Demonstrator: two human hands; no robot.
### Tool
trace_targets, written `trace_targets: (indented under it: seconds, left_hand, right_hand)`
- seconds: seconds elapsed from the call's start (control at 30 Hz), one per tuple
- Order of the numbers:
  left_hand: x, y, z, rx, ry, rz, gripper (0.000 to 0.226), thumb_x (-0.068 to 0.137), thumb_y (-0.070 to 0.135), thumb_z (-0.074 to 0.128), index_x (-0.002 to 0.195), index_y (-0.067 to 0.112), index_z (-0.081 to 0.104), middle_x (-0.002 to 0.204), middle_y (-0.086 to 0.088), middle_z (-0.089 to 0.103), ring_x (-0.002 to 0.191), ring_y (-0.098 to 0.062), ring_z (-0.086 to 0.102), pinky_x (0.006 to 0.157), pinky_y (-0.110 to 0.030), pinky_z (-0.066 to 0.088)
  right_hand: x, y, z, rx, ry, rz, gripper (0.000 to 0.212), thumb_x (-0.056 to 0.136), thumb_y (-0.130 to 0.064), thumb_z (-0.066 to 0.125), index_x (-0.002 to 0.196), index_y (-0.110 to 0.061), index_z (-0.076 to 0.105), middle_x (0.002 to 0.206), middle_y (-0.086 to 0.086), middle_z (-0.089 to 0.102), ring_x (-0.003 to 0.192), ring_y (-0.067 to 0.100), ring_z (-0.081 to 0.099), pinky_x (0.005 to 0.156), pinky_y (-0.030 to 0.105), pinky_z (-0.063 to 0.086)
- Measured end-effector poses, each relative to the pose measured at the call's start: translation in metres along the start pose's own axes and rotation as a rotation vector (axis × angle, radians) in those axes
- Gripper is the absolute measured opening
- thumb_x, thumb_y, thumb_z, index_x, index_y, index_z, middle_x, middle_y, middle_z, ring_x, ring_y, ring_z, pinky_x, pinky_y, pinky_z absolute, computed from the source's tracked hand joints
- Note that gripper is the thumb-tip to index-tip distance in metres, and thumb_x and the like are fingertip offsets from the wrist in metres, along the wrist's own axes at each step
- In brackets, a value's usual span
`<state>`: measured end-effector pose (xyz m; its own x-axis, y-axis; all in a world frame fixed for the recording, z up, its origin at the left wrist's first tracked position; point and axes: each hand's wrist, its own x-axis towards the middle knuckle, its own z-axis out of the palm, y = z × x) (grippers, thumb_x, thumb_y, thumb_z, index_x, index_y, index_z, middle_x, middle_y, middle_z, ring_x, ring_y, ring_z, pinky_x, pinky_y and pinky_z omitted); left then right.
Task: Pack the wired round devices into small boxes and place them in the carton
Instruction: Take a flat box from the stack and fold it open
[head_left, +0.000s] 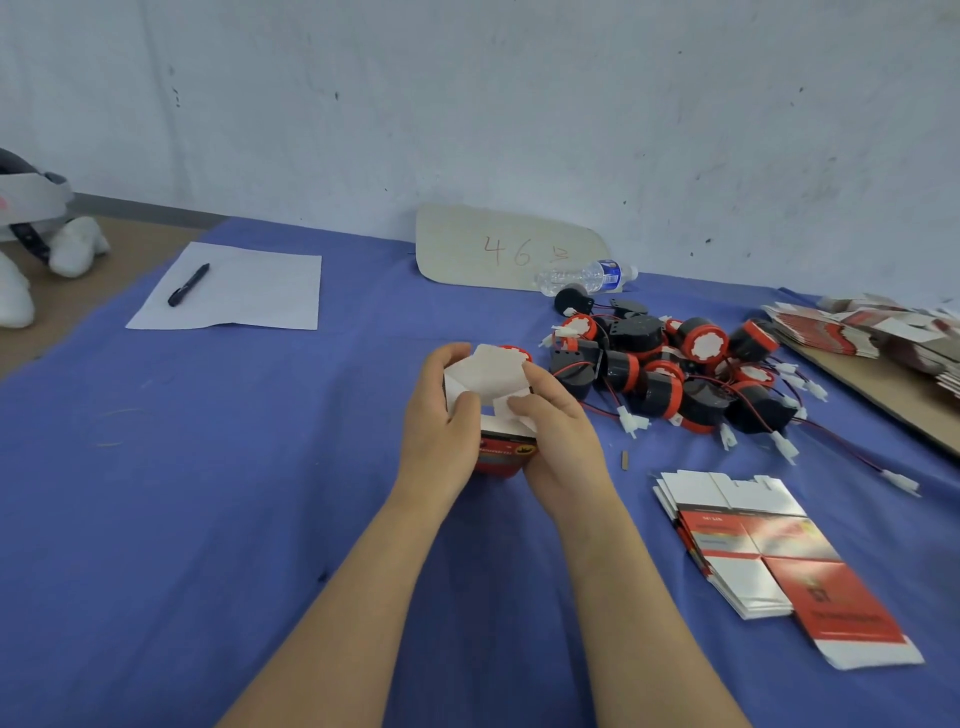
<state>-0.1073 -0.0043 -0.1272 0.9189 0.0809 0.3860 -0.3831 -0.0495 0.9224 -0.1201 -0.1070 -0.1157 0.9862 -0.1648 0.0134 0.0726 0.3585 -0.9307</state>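
A small red and white box (496, 387) is held between both hands above the blue cloth, its white top flaps open and folding. My left hand (441, 415) grips its left side, thumb on a flap. My right hand (558, 431) grips the right side, with fingers pressing a flap down. A red rim of a round device (517, 353) shows just behind the flaps. A pile of black and red round devices (670, 364) with red and black wires and white plugs lies to the right. The carton is not in view.
A stack of flat unfolded boxes (769, 561) lies at the right front, more flat boxes (872, 327) on a board at far right. A water bottle (587, 275) and cardboard sign (509, 247) stand at the back, paper (234, 291) with a pen (188, 285) to the left.
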Motion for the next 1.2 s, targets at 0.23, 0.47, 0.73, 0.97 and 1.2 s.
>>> trace_targets:
  seconds: [0.23, 0.47, 0.73, 0.97, 1.2]
  left_hand:
    - [0.002, 0.001, -0.008, -0.19, 0.242, -0.029, 0.035, 0.095, 0.046, 0.024, 0.099, 0.034, 0.057, 0.086, 0.01, 0.067, 0.077, -0.007, 0.064, 0.067, -0.023, 0.052]
    - [0.001, 0.003, -0.012, -0.057, 0.243, 0.17, 0.05, 0.088, 0.068, 0.014, 0.099, 0.038, 0.053, 0.082, 0.017, 0.067, 0.071, -0.005, 0.063, 0.062, -0.02, 0.049]
    - [-0.002, 0.006, -0.01, 0.001, 0.143, 0.388, 0.052, 0.093, 0.068, 0.014, 0.107, 0.036, 0.052, 0.09, 0.017, 0.066, 0.079, -0.009, 0.064, 0.068, -0.027, 0.051]
    - [-0.002, 0.006, -0.01, -0.017, 0.149, 0.389, 0.06, 0.092, 0.069, 0.014, 0.112, 0.029, 0.054, 0.093, 0.019, 0.067, 0.078, -0.008, 0.064, 0.068, -0.03, 0.052]
    - [-0.003, 0.009, -0.009, 0.024, 0.142, 0.386, 0.085, 0.091, 0.072, 0.011, 0.106, 0.007, 0.064, 0.097, 0.039, 0.059, 0.076, -0.005, 0.064, 0.062, -0.033, 0.052]
  right_hand:
    - [-0.004, 0.002, 0.002, -0.101, -0.331, -0.023, 0.021, 0.084, -0.025, 0.057, 0.093, -0.013, 0.071, 0.109, 0.008, 0.069, 0.099, 0.023, 0.063, 0.091, 0.038, 0.05]
    - [-0.011, -0.003, 0.003, -0.576, -0.231, -0.159, 0.03, 0.087, -0.025, 0.067, 0.11, -0.037, 0.053, 0.1, -0.008, 0.059, 0.074, -0.008, 0.058, 0.064, 0.008, 0.046]
    - [-0.017, -0.02, 0.0, -0.587, -0.267, -0.154, 0.024, 0.093, -0.03, 0.059, 0.112, -0.02, 0.067, 0.101, -0.002, 0.071, 0.094, 0.016, 0.065, 0.087, 0.033, 0.051]
    - [-0.015, -0.019, -0.002, -0.626, -0.26, -0.167, 0.018, 0.091, -0.032, 0.062, 0.101, -0.02, 0.069, 0.086, -0.007, 0.069, 0.077, 0.006, 0.062, 0.07, 0.022, 0.05]
    - [-0.014, -0.021, -0.008, -0.688, -0.314, -0.18, 0.014, 0.092, -0.027, 0.062, 0.104, -0.022, 0.067, 0.091, -0.006, 0.07, 0.081, 0.006, 0.065, 0.074, 0.026, 0.053]
